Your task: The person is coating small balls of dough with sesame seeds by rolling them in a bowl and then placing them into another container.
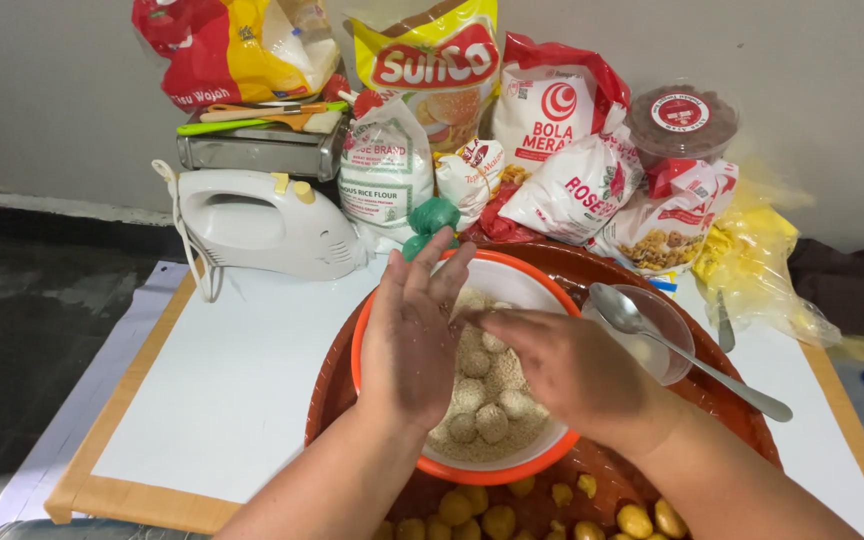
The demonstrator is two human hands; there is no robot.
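While both palms press together over the orange-rimmed bowl [542, 455] of sesame-coated balls [492, 420], the left hand [410, 335] and right hand [567, 365] lie flat-fingered; whether anything sits between them, I cannot tell. The bowl rests in a brown tray [337, 390] near the worktop's [232, 390] front edge, a spoon [692, 360] in a small glass bowl [674, 325] beside it.

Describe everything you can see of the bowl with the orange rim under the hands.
The bowl is round, white inside with a bright orange rim, and looks like plastic. It sits upright in a larger brown tray. It holds pale sesame-like seeds with several coated dough balls lying in them. The left hand and right hand meet above it, palms pressed together, hiding part of its inside. A small clear bowl with a spoon stands beside it.
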